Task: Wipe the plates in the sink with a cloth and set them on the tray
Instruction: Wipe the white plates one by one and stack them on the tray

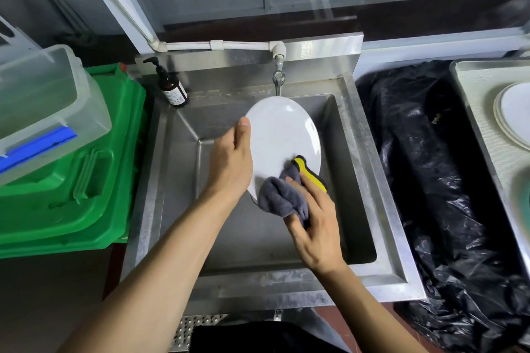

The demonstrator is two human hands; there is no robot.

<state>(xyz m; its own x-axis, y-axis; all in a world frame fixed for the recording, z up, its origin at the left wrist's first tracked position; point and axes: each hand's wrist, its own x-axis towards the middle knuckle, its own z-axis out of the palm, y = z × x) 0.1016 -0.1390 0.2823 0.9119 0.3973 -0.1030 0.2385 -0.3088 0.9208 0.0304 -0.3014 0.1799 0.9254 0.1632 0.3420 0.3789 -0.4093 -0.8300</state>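
A white oval ceramic plate (282,135) is held tilted over the stainless steel sink (370,180), long axis running away from the viewer. It is gripped at its left edge by the left hand (229,157), thumb curled over the rim. A bunched grey cloth with a yellow edge (286,195) is pinched in the right hand (315,226) and pressed against the plate's near end. The steel tray (470,123) with wiped plates lies well apart to the right, nearer the right hand.
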